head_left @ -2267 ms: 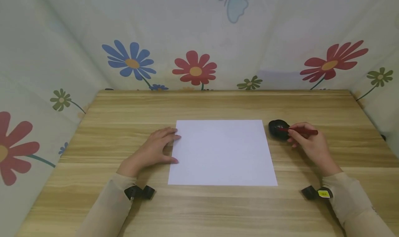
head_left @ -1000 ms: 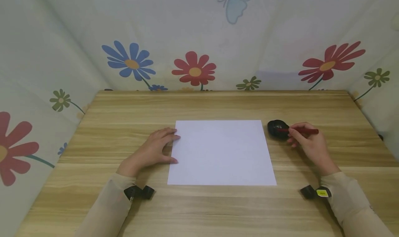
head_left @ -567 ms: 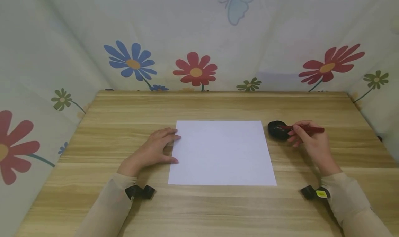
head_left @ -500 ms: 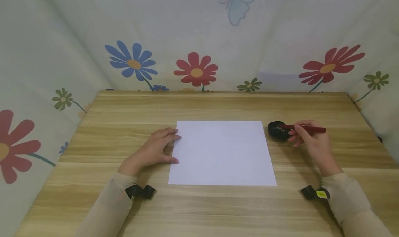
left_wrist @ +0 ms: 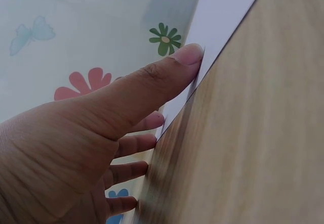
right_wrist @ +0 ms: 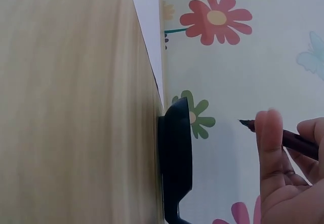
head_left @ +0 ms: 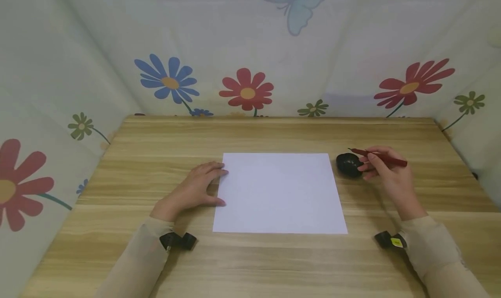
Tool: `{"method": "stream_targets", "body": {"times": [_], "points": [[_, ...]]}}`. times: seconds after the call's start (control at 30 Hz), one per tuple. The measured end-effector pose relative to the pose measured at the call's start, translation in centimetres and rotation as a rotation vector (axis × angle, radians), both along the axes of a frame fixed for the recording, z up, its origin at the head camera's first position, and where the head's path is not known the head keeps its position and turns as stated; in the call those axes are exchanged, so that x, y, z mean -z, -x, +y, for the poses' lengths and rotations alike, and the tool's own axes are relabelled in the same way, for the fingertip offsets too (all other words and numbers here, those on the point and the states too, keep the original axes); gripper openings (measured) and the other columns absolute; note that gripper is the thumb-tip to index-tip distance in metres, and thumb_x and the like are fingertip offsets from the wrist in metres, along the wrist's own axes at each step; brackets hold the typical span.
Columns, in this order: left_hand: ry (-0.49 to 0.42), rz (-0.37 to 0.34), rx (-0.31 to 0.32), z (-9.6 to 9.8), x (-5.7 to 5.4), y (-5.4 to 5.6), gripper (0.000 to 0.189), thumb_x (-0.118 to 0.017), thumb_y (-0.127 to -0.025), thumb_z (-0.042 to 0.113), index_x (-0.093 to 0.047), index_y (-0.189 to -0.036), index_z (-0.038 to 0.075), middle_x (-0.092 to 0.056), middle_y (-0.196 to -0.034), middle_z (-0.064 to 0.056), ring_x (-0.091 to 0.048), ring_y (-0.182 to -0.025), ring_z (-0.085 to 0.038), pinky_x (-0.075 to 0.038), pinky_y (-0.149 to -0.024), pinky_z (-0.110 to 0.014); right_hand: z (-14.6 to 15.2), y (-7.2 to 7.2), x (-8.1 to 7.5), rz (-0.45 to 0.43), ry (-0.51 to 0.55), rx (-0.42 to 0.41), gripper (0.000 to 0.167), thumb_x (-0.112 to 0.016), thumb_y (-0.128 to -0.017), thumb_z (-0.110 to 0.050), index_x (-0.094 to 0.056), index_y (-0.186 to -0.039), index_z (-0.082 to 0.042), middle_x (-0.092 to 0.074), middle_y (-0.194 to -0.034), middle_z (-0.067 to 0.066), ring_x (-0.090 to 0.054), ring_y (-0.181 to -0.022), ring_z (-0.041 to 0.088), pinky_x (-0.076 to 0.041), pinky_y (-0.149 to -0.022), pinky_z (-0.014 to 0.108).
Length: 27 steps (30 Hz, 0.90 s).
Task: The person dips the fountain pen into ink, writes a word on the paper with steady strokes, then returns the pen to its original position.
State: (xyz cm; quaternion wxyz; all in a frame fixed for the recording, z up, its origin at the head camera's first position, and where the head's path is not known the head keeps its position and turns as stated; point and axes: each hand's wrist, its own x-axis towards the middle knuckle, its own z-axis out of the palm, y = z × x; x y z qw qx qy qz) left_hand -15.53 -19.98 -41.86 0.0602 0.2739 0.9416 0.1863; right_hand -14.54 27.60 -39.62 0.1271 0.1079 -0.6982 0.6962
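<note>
A sheet of white paper (head_left: 279, 193) lies flat on the wooden table. My left hand (head_left: 192, 189) rests at its left edge, thumb and fingertips touching the paper with a wide gap between them. In the left wrist view the thumb (left_wrist: 152, 82) lies over the sheet's border. With my right hand (head_left: 391, 176) I pinch a dark red brush (head_left: 385, 159), its dark pointed tip facing left and raised. Below it stands a small black dish (head_left: 348, 165), partly covered by my fingers. The right wrist view shows the brush tip (right_wrist: 246, 124) in the air, apart from the dish (right_wrist: 176, 153).
Around the paper spreads the wood-grain table (head_left: 274, 263). Behind it and at both sides hangs a pale curtain (head_left: 219, 28) printed with flowers and a butterfly. A wrist camera (head_left: 180, 241) sits on the left forearm and another (head_left: 385, 240) on the right.
My right hand has lifted the brush; its tip, over the dish before, now stands free above the dish's far rim. My left hand and the paper have stayed put.
</note>
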Motion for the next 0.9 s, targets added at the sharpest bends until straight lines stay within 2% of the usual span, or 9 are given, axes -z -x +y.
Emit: {"method": "stream_targets", "body": {"times": [0.2, 0.33, 0.47, 0.6, 0.73, 0.9], "points": [[0.0, -0.004, -0.005, -0.1, 0.2, 0.1, 0.085, -0.083, -0.069, 0.046, -0.05, -0.138, 0.008, -0.039, -0.151, -0.012, -0.03, -0.143, -0.036, -0.022, -0.117, -0.058, -1.3, 0.0, -0.5, 0.015, 0.016, 0.071, 0.006, -0.056, -0.094, -0.004, -0.06, -0.099, -0.004, -0.068, -0.077, 0.0, -0.069, -0.063, 0.008, -0.053, -0.046, 0.02], [-0.001, -0.007, -0.003, -0.1, 0.2, 0.1, 0.085, -0.083, -0.069, 0.046, -0.05, -0.138, 0.008, -0.039, -0.151, -0.012, -0.03, -0.143, -0.036, -0.022, -0.117, -0.058, -2.1, -0.1, -0.9, 0.003, 0.025, 0.11, 0.006, -0.057, -0.095, -0.007, -0.062, -0.098, -0.004, -0.067, -0.075, -0.001, -0.067, -0.061, 0.008, -0.052, -0.046, 0.019], [-0.003, 0.0, 0.003, 0.0, 0.2, 0.2, 0.085, -0.083, -0.068, 0.046, -0.051, -0.137, 0.008, -0.04, -0.151, -0.012, -0.03, -0.142, -0.036, -0.023, -0.117, -0.058, -2.6, -0.2, -1.4, 0.025, 0.038, 0.096, 0.015, -0.056, -0.096, -0.009, -0.061, -0.104, 0.002, -0.069, -0.08, 0.001, -0.069, -0.065, 0.009, -0.054, -0.048, 0.019], [-0.006, 0.003, 0.001, 0.0, 0.2, 0.2, 0.084, -0.083, -0.068, 0.046, -0.052, -0.137, 0.008, -0.04, -0.151, -0.012, -0.031, -0.142, -0.036, -0.023, -0.117, -0.058, -3.2, -0.3, -2.0, 0.049, 0.096, 0.039, 0.025, -0.053, -0.097, -0.01, -0.056, -0.112, 0.009, -0.073, -0.092, 0.004, -0.072, -0.075, 0.013, -0.057, -0.053, 0.022], [-0.003, 0.005, -0.002, 0.0, 0.2, 0.1, 0.084, -0.083, -0.068, 0.046, -0.052, -0.136, 0.008, -0.04, -0.151, -0.012, -0.031, -0.142, -0.036, -0.023, -0.117, -0.058, -4.1, -0.5, -2.6, 0.035, 0.105, 0.017, 0.024, -0.055, -0.097, -0.011, -0.055, -0.115, 0.005, -0.072, -0.099, 0.003, -0.071, -0.079, 0.013, -0.058, -0.055, 0.022], [-0.01, 0.017, -0.001, 0.0, 0.1, 0.0, 0.085, -0.084, -0.067, 0.045, -0.052, -0.136, 0.007, -0.041, -0.15, -0.013, -0.032, -0.141, -0.037, -0.024, -0.116, -0.058, -5.3, -0.6, -3.2, -0.015, 0.101, 0.052, 0.018, -0.059, -0.094, -0.014, -0.058, -0.107, -0.002, -0.067, -0.09, 0.004, -0.069, -0.073, 0.013, -0.056, -0.054, 0.022]]}}
